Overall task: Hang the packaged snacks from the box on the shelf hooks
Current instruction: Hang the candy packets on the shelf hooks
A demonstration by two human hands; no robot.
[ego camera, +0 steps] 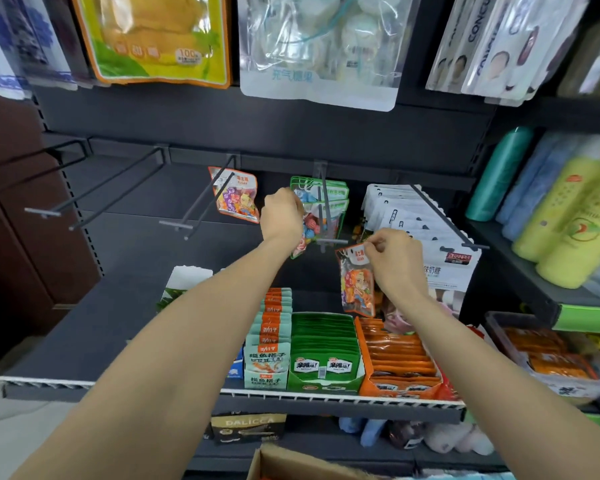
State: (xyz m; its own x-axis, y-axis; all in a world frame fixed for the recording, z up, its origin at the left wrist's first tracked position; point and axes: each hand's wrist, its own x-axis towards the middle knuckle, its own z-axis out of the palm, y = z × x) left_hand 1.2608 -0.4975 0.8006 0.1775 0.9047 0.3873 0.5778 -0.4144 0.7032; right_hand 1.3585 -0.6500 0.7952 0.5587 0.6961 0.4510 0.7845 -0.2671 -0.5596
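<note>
Head view: an orange-edged candy packet [356, 282] is pinched at its header by the right hand [397, 261] just right of centre — not yet hooked. Green-edged packets [321, 209] are gripped by the left hand [282, 214]. One matching packet [238, 195] is hung; three hooks [118, 192] at left stand bare.

You see everything from one wide-angle camera on your own head, tilted forward and down, close up against the shelf [326, 398]. Both forearms run up from the bottom edge towards the hooks [201, 202] at mid-frame, and straight lines bow near the frame's edges.
</note>
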